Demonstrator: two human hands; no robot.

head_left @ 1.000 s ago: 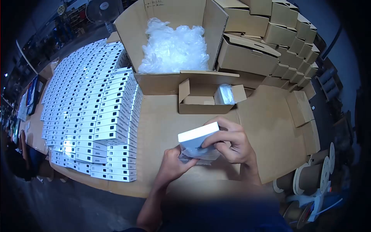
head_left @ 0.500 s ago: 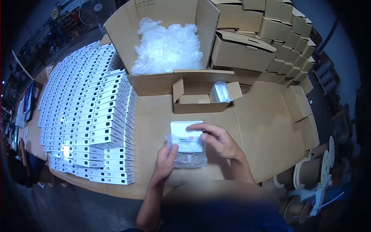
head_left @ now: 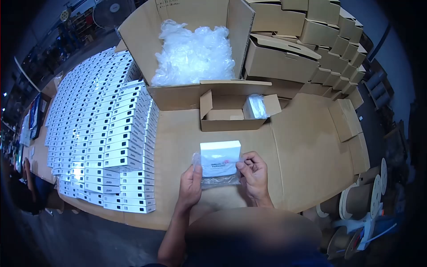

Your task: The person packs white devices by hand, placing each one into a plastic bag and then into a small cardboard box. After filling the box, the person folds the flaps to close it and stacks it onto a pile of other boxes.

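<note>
Right now, a flat white rectangular box with small printing on its face (head_left: 218,159) sits between the two hands, its lower part inside a clear, crinkled plastic bag (head_left: 220,180). The box's white top edge stands out above the film, on the side of the grip away from the body. The left hand (head_left: 191,188) is closed on the near left edge of the bag and box, thumb laid over the front; its other fingers are mostly hidden. The right hand (head_left: 254,177) pinches the bag's right edge between thumb and bent forefinger, beside the box's right side.

Just beyond the grip, a small open brown cardboard carton (head_left: 233,126) rests on a tan cardboard-covered work surface (head_left: 307,164), with a film-wrapped whitish block (head_left: 255,107) at its right end. Farther beyond stands a large open brown cardboard carton (head_left: 240,38) holding a heap of clear plastic bags (head_left: 194,58). Left of the grip rise tight stacks of white boxes with dark square marks (head_left: 122,144). Beyond it to the right, brown folded cardboard boxes (head_left: 280,60) are piled up.
</note>
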